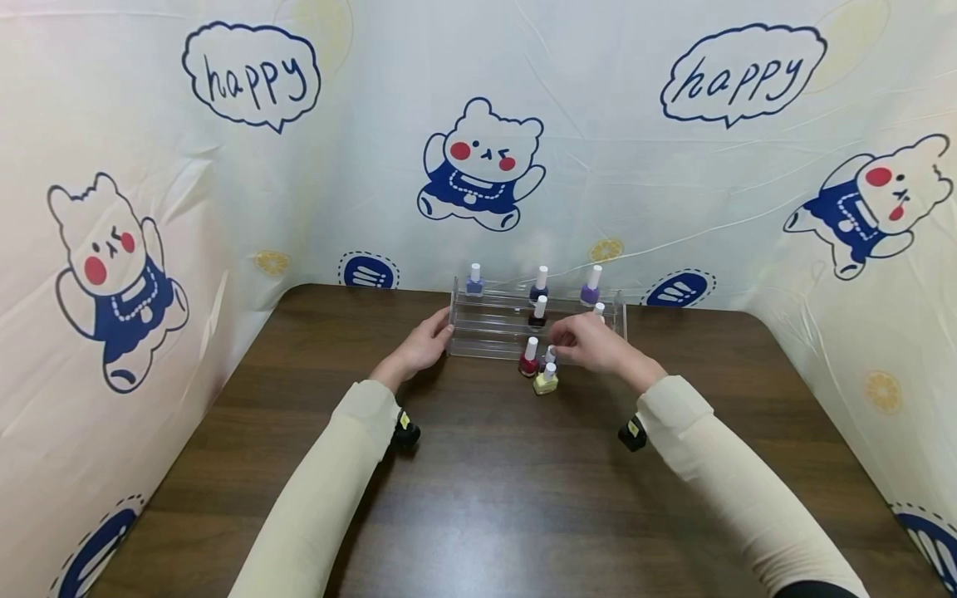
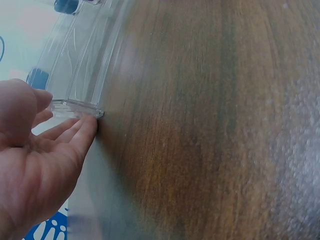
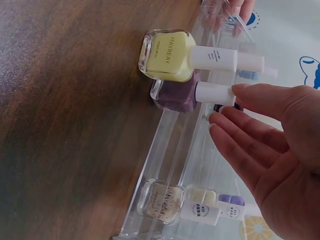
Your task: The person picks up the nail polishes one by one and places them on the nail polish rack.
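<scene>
A clear tiered acrylic rack point(image 1: 486, 347) stands at the table's back edge. My left hand point(image 1: 424, 342) rests against its left end, fingers extended along the end panel point(image 2: 75, 106) in the left wrist view. With thumb and fingertips, my right hand point(image 3: 270, 130) pinches the white cap of a mauve nail polish bottle point(image 3: 176, 95) at the rack's front. A yellow nail polish bottle point(image 3: 167, 55) stands right beside it on the table side. The red nail polish bottle point(image 1: 528, 365) is just left of these. Part of the rack's right side is hidden behind my right hand.
On the upper tiers stand a blue bottle point(image 1: 474, 285), a navy bottle point(image 1: 538, 292), a purple bottle point(image 1: 590, 293) and a dark bottle point(image 1: 537, 319). A beige glitter bottle point(image 3: 162, 202) sits near the rack's right end. Printed cloth point(image 1: 643, 191) hangs behind the brown table point(image 1: 478, 482).
</scene>
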Demonstrator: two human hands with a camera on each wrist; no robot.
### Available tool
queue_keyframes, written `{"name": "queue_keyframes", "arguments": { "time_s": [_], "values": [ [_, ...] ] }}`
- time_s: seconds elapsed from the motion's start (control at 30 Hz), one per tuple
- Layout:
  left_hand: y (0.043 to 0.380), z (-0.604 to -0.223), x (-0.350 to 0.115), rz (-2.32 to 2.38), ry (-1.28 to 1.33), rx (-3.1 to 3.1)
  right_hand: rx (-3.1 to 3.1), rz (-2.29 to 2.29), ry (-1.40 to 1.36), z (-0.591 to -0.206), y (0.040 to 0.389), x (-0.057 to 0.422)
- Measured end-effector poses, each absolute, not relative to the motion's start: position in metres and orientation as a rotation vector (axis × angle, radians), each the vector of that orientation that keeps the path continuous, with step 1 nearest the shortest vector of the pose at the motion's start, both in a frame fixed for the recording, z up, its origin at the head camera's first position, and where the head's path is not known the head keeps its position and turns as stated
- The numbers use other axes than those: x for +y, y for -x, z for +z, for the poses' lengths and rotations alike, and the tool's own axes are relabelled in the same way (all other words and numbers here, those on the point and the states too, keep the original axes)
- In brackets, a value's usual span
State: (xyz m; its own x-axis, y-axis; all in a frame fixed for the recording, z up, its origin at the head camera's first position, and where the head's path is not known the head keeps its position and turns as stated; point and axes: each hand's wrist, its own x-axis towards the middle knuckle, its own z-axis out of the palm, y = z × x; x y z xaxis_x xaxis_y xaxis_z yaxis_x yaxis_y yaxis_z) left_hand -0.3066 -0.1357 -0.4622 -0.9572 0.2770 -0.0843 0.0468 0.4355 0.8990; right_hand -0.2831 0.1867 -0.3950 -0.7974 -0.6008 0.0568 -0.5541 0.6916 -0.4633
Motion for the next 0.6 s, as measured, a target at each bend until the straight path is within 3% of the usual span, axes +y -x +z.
{"name": "queue_keyframes", "arguments": {
  "time_s": [0.6],
  "values": [
    [0.3063, -0.4617, -0.1361, 1.514, -0.272, 2.460, 2.787, -0.714, 0.995, -0.4001, 0.2830, 0.1832]
  ]
}}
